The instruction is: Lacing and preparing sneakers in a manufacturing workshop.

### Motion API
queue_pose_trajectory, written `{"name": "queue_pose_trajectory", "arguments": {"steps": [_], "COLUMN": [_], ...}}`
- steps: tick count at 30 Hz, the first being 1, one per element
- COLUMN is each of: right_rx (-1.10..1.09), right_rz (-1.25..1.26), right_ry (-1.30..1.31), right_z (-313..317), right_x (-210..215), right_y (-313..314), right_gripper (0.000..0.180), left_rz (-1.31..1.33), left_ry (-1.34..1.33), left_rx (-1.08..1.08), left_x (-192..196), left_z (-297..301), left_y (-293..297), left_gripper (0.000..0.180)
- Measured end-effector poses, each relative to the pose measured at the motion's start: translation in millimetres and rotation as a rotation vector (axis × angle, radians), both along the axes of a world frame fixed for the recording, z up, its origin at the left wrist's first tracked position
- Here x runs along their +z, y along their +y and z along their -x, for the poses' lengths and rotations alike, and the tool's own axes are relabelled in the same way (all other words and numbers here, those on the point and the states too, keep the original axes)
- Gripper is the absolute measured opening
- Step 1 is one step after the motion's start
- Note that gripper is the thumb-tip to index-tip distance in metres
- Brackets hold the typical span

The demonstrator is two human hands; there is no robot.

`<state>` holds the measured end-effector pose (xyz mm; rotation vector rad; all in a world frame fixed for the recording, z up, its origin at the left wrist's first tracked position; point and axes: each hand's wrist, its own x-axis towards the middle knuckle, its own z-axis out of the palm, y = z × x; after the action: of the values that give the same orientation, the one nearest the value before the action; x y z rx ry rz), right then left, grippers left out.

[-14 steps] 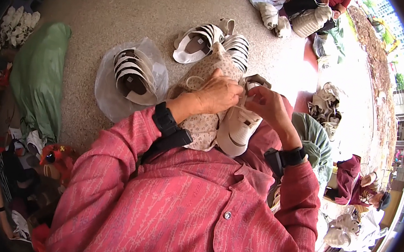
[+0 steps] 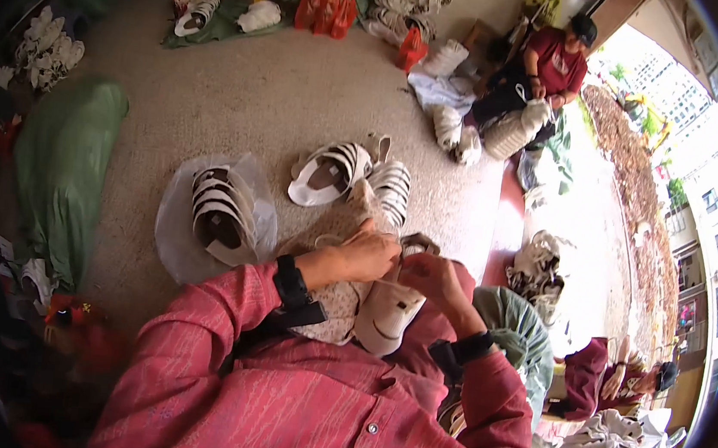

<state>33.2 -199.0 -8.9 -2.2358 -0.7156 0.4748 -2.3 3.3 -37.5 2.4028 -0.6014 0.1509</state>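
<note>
A white-and-beige sneaker [image 2: 383, 317] lies across my lap with its toe toward me. Over its throat, my left hand [image 2: 367, 256] is closed in a pinch on a pale shoelace [image 2: 383, 283]. Close beside it, my right hand [image 2: 433, 277] is also closed, pinching the lace from the other side. Some fingertips overlap the laces and are partly hidden. Under my left wrist lies a flower-patterned cloth [image 2: 329, 312]. Just beyond the cloth, a row of striped shoe uppers [image 2: 390, 191] and an open upper [image 2: 329, 174] rest on the floor.
Nested uppers [image 2: 223, 215] sit on a clear plastic bag [image 2: 171, 223] at left, near a green sack [image 2: 70, 170]. A person [image 2: 555, 70] handles shoes at the far right. Piled shoes [image 2: 540, 272] and a green bag [image 2: 517, 330] lie to my right; red bags [image 2: 326, 13] stand at the back.
My view has tilted up, so the lap and hands sit lower and more of the far floor shows. Both hands stay at the laces, with only small finger movement.
</note>
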Motion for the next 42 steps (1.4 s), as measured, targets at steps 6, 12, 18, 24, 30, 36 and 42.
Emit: {"name": "queue_pose_trajectory", "arguments": {"steps": [6, 12, 18, 24, 30, 36, 42], "right_rx": [0.036, 0.063, 0.019, 0.137, 0.081, 0.013, -0.273], "right_rz": [0.038, 0.038, 0.079, -0.003, -0.017, 0.357, -0.26], "right_ry": [0.047, 0.178, 0.268, 0.182, 0.147, -0.549, 0.159], "right_z": [-7, -11, -5, -3, -1, -9, -33], "right_x": [8, 27, 40, 36, 7, 37, 47], "right_y": [6, 13, 21, 12, 1, -2, -32], "right_gripper": [0.023, 0.017, 0.012, 0.011, 0.009, 0.012, 0.015], "left_rz": [0.244, 0.073, 0.082, 0.25, 0.211, 0.246, 0.057], "left_ry": [-0.049, 0.031, 0.089, 0.121, 0.097, 0.211, 0.228], "left_rx": [-0.314, -0.542, -0.556, -0.533, -0.53, -0.463, -0.233], "left_x": [1, 22, 20, 16, 13, 22, 33], "left_z": [-32, -39, -41, -37, -40, -30, -16], "left_y": [13, 18, 17, 14, 12, 11, -15], "left_gripper": [0.037, 0.041, 0.033, 0.029, 0.025, 0.023, 0.041]}}
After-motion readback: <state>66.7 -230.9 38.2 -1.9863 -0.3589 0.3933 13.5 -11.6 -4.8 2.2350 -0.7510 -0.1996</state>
